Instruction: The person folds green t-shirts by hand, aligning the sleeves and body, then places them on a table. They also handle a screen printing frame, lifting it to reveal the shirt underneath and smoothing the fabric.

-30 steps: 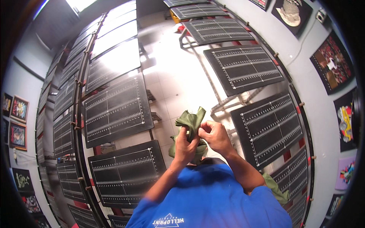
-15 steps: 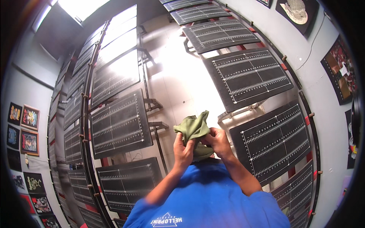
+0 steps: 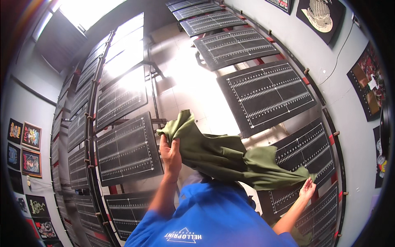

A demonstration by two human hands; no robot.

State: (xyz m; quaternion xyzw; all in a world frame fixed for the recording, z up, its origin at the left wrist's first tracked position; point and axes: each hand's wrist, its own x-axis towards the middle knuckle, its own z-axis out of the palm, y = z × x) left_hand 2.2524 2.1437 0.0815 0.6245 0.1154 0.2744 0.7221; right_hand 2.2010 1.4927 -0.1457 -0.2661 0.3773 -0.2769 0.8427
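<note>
- Two ends of green cloth [image 3: 222, 153] pinched: one by the left hand [image 3: 171, 159], one by the right hand [image 3: 307, 190].
- I judge this spreading; next needs an even pull.

The cloth [image 3: 218, 151] is olive green; shirt [image 3: 214, 214] blue; boards [image 3: 265, 99] black, white-ruled.

The green fabric [image 3: 218, 152] and blue shirt [image 3: 216, 210] are smooth, matt cloth. Black boards [image 3: 271, 99] look smooth, mostly matt, glossy under glare. The floor tiles [image 3: 177, 98] shine.
</note>
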